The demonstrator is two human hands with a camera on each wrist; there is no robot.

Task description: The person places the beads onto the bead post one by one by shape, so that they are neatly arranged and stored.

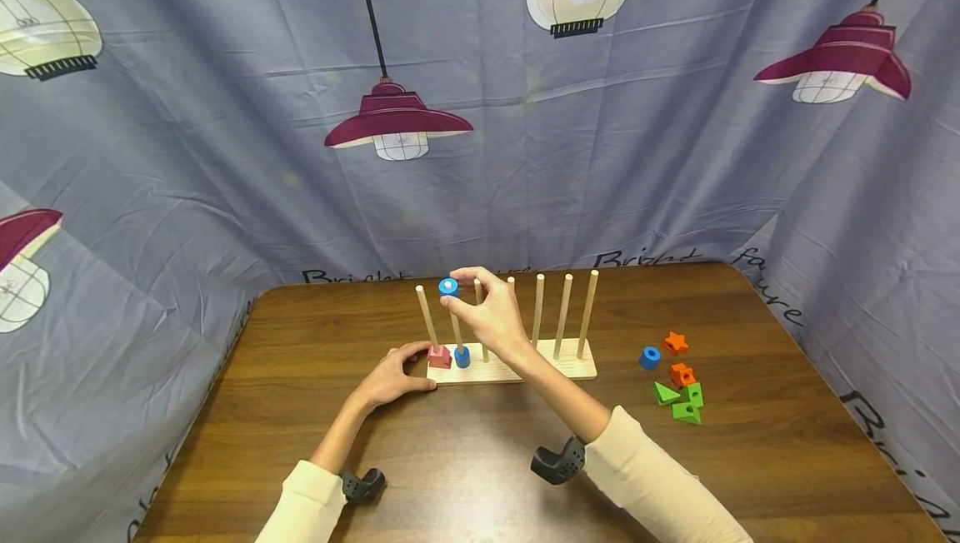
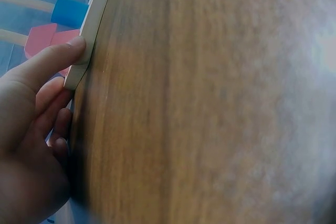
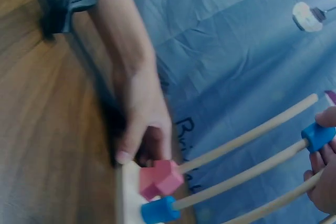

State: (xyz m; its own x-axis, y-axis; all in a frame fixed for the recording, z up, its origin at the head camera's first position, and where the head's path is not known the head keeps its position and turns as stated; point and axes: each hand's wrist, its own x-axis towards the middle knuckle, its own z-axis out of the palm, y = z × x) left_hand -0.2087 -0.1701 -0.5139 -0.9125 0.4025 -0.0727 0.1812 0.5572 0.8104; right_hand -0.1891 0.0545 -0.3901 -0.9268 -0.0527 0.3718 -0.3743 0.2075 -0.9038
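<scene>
A wooden peg stand (image 1: 491, 372) with several upright pegs is on the table. My left hand (image 1: 392, 376) grips its left end, thumb on the front edge and fingers behind. Pink blocks (image 1: 439, 358) sit at the foot of the leftmost peg, and a blue cylinder (image 1: 462, 360) at the foot of the second. Between thumb and fingers, my right hand (image 1: 491, 316) pinches another blue cylinder (image 3: 316, 137) around the top of that second peg. The peg's tip shows through its hole in the head view.
Toward the right of the brown table (image 1: 300, 376) lie a third blue cylinder (image 1: 648, 359), an orange star (image 1: 676, 343), another orange block (image 1: 682, 375) and several green triangular blocks (image 1: 686, 413). A grey curtain (image 1: 480, 193) printed with lamps hangs behind the table.
</scene>
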